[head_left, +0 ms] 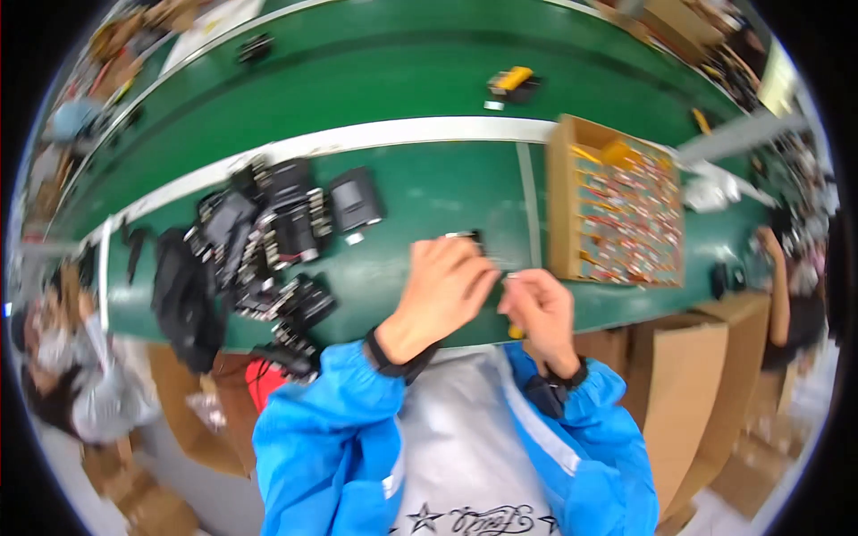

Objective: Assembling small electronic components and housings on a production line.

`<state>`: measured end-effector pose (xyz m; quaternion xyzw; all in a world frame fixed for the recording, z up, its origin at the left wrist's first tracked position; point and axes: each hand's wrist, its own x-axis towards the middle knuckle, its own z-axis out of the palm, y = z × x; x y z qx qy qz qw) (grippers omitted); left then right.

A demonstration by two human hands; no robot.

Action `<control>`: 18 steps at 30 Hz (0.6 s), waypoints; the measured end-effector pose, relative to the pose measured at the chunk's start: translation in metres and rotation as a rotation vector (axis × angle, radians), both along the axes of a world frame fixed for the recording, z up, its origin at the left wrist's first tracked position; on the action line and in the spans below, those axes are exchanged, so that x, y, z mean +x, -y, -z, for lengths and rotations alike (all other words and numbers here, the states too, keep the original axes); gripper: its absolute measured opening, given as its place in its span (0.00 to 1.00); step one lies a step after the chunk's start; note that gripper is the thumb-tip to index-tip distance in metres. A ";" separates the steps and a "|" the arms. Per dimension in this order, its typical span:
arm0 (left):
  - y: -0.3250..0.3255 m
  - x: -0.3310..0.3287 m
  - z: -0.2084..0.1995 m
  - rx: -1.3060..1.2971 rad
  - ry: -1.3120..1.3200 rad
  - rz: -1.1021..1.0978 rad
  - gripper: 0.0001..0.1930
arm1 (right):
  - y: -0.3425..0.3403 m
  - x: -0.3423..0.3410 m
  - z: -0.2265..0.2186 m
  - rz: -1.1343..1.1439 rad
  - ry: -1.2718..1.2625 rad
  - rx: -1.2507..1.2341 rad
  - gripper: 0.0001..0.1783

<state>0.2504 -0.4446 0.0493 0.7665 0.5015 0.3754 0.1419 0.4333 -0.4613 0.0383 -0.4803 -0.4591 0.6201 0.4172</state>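
Over the green bench in front of me, my left hand (444,284) is closed with its fingers curled downward. A small black part (474,238) shows just past its fingertips; most of it is hidden by the hand. Close beside it on the right, my right hand (542,314) is closed in a pinch. A tiny pale bit (510,276) shows at those fingertips, too small to name. Below the right hand a bit of yellow (516,331) peeks out. A flat black case (355,198) with a white tag lies beyond my left hand.
Many black cases and metal-edged parts (268,237) are heaped at the left, beside a black cloth or bag (185,299). A cardboard tray (561,201) of small red-and-white wired pieces stands at the right. Beyond a white rail (357,136), a yellow-and-black device (513,80) lies on green. Open cartons (688,375) stand lower right; other people work on both sides.
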 end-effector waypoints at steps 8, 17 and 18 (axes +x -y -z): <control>0.003 0.031 0.021 0.369 -0.025 0.205 0.08 | 0.014 0.036 -0.007 0.029 -0.105 -0.040 0.05; 0.030 0.033 0.040 0.339 0.067 0.268 0.10 | 0.010 0.043 0.019 -0.038 -0.072 -0.109 0.05; 0.029 0.033 0.041 0.311 0.098 0.316 0.10 | 0.009 0.043 0.019 -0.042 -0.062 -0.102 0.05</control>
